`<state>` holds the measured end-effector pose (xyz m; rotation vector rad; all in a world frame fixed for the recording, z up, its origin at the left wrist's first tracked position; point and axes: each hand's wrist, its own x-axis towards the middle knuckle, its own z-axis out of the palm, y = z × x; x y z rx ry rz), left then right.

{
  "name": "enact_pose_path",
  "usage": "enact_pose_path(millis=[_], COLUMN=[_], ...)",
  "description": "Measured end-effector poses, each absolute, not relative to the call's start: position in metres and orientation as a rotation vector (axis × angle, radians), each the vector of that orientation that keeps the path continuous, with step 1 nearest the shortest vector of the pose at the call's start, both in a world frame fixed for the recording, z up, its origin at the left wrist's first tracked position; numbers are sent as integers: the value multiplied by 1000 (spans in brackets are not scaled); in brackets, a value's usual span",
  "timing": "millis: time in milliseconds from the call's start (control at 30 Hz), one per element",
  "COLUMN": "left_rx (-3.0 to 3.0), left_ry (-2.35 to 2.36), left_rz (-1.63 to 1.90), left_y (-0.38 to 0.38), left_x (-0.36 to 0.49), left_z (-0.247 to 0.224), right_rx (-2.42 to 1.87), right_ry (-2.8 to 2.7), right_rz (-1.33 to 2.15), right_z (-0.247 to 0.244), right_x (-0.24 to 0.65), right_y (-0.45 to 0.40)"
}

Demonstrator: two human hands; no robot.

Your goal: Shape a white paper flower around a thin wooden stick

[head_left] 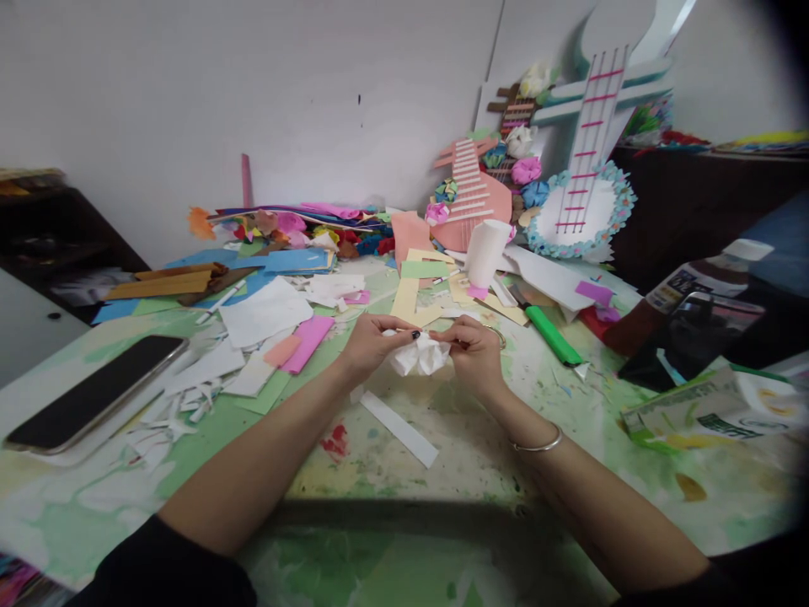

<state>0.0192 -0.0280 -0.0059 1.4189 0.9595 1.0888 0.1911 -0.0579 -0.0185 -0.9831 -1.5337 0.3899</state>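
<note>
Both hands pinch a white crumpled paper flower above the middle of the table. My left hand is closed on its left side, the thumb and forefinger pressed together. On its right side my right hand, with a ring and a bracelet, grips it the same way. The flower's back is hidden by the fingers. Below the hands a white paper strip lies flat on the paint-stained table. Pale yellow paper strips lie just behind the hands.
At left lie a phone, paper scraps and pink paper. A green cutter, a bottle and a carton are at right. Paper instruments lean at the wall behind a white roll.
</note>
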Motion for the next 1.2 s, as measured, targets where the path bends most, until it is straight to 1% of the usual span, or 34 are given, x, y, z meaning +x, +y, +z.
enact_pose_path(millis=[467,867,1067,1200], left_rx=[1247,1113,1128,1089], left_ry=[917,810,714,627], left_rz=[1136,1075,985,1012], left_y=[-31,-31,-31,-33], left_x=[26,30,22,23], left_z=[-10,-17,-5,-3], right_rx=[-998,-1040,-1052,-1081], right_ry=[-1605,-1643,-1588,-1490], right_rz=[233,84,208,289], right_z=[-20,-16,-18,-18], right_x=[195,195,194,195], right_y=[-56,-61,-58,-56])
